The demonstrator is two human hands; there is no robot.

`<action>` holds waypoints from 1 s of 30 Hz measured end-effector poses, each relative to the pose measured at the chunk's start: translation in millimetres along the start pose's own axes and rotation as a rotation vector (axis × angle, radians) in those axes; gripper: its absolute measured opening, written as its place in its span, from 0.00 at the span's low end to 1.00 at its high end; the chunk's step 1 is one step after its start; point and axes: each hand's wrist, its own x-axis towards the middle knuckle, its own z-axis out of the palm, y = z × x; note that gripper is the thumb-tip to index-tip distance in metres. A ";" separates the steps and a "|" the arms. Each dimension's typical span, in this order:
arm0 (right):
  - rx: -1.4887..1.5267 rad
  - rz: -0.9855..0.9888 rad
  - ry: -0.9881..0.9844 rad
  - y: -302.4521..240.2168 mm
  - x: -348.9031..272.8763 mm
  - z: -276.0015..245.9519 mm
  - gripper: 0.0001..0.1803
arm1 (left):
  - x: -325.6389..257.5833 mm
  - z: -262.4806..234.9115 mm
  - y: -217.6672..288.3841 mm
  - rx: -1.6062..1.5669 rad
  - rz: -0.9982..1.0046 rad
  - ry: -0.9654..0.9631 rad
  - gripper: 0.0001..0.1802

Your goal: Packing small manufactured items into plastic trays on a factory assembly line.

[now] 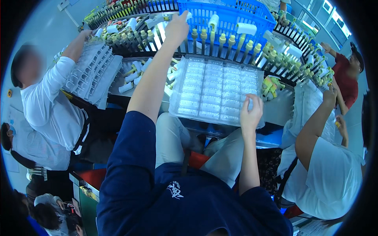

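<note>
My left hand [178, 29] is stretched far forward to the peg rack, its fingers closed on a small white plastic piece [189, 15], mostly hidden by them. In front of me lies a clear plastic tray [172, 103] with rows of whitish, cylinder-like pieces in its compartments. Over the tray's right edge hovers or rests my right hand [252, 114]; its fingers are curved, with a gap between thumb and forefinger. Whether it touches the tray I cannot tell. Along the rack [230, 54], upright pegs carry beige tips, and a few bear white tubular pieces [247, 29].
A blue crate [260, 15] stands behind the rack. Loose white pieces [126, 87] lie left of the tray, yellow-green gloves or cloth [271, 86] to its right. Co-workers sit on both sides, beside stacked clear trays [92, 72] at left and more trays [307, 102] at right.
</note>
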 end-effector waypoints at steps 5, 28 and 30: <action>-0.276 -0.024 0.110 -2.7 9.2 -30.3 0.14 | -19.3 -26.0 -62.6 0.128 0.076 0.045 0.42; 0.591 0.581 0.000 2.5 15.9 -81.3 0.15 | -281.9 -103.9 27.1 -0.648 -0.531 0.054 0.10; 0.706 0.636 -0.071 1.9 11.8 -100.5 0.18 | -297.3 -116.5 28.0 -0.925 -0.534 0.220 0.09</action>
